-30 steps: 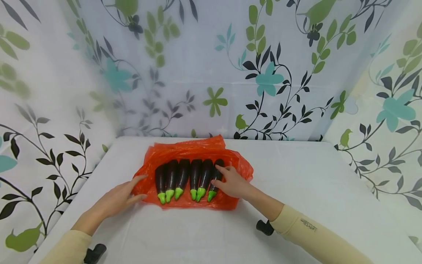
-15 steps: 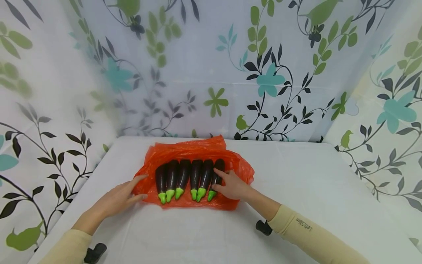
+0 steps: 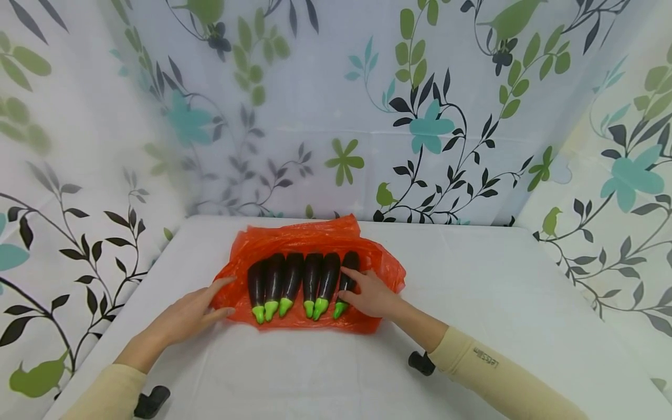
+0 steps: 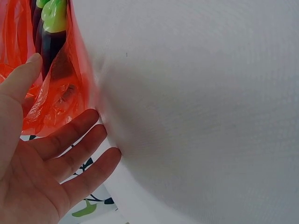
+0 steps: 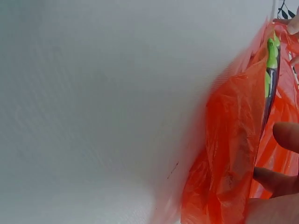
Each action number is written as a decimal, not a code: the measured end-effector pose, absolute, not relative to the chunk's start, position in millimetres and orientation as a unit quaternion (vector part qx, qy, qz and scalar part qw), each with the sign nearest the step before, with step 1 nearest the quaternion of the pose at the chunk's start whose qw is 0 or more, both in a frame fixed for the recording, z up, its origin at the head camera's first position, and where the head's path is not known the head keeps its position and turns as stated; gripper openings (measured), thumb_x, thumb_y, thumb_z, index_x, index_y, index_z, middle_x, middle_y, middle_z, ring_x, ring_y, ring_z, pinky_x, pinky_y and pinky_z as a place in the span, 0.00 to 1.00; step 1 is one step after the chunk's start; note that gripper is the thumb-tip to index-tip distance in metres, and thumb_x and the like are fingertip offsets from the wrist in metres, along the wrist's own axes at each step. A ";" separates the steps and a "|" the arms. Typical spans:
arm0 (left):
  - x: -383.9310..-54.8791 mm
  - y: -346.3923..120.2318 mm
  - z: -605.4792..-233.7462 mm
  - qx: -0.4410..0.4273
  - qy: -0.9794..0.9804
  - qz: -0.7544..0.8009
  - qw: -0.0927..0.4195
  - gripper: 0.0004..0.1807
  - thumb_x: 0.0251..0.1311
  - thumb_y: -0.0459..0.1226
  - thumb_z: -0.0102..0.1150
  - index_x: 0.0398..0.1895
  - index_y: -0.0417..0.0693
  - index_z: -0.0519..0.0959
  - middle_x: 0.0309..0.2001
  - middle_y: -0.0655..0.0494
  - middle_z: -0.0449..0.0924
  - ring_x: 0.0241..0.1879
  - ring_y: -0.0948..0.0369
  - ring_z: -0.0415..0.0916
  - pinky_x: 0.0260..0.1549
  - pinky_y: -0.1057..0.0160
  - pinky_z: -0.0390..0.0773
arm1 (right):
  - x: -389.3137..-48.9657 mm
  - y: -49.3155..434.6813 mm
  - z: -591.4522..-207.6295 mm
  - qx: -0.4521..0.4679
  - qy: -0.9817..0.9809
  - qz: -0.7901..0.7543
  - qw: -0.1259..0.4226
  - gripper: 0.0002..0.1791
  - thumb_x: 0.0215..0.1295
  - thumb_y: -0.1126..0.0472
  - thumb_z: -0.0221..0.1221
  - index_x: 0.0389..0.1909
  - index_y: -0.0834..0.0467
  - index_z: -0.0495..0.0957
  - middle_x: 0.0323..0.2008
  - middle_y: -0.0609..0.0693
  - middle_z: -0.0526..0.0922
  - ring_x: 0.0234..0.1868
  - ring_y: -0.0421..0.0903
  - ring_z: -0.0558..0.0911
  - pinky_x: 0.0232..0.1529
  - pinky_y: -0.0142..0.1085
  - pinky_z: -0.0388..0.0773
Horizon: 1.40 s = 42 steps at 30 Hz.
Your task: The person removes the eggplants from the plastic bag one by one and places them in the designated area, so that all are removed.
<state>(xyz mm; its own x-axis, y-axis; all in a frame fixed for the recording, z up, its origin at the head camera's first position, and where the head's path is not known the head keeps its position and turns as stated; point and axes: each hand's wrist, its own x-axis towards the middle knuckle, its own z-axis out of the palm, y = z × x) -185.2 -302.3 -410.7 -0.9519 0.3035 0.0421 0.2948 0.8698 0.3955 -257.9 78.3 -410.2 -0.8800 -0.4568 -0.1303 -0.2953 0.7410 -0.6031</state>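
An orange-red plastic bag [image 3: 299, 232] lies spread on the white table, with a row of dark eggplants [image 3: 290, 280] on it, green stems toward me. My right hand [image 3: 377, 296] reaches over the rightmost eggplant [image 3: 350, 260], its index finger and thumb extended across it. My left hand [image 3: 185, 318] rests at the bag's left edge, fingers spread and nearly straight. The left wrist view shows the left palm [image 4: 32, 182] beside the bag [image 4: 58, 100], the thumb near an eggplant [image 4: 52, 44]. In the right wrist view, bag plastic [image 5: 233, 144] hides most of the eggplants.
The white table [image 3: 472, 274] extends around the bag. A patterned curtain [image 3: 336, 87] with leaves and flowers stands behind and at both sides. Black wrist-camera mounts [image 3: 152, 402] show beneath both forearms.
The rightmost eggplant has shifted slightly to the right, away from its neighbour, with the right fingers on it. The left hand and the bag stay practically in place.
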 end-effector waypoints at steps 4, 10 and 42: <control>-184.8 -302.3 -410.8 0.155 0.967 0.204 0.007 0.37 0.63 0.52 0.62 0.70 0.47 0.61 0.45 0.51 0.79 0.38 0.58 0.76 0.40 0.48 0.77 | -257.0 81.7 -409.2 -0.197 0.920 -0.320 0.113 0.34 0.67 0.49 0.60 0.72 0.50 0.63 0.62 0.60 0.71 0.60 0.56 0.70 0.50 0.52 0.79; -184.2 -301.6 -409.8 0.153 0.966 0.206 0.007 0.38 0.62 0.51 0.62 0.70 0.46 0.62 0.47 0.49 0.79 0.39 0.56 0.76 0.40 0.48 0.77 | -247.6 86.8 -398.1 -0.193 0.914 -0.343 0.097 0.33 0.66 0.51 0.61 0.71 0.48 0.66 0.59 0.58 0.72 0.56 0.54 0.72 0.47 0.49 0.80; -185.5 -301.8 -407.0 0.154 0.965 0.209 0.023 0.38 0.63 0.50 0.62 0.71 0.46 0.61 0.43 0.53 0.78 0.36 0.61 0.74 0.38 0.52 0.76 | -223.3 133.9 -353.3 -0.176 0.872 -0.450 0.075 0.27 0.69 0.57 0.59 0.68 0.45 0.68 0.65 0.59 0.66 0.58 0.58 0.77 0.46 0.45 0.82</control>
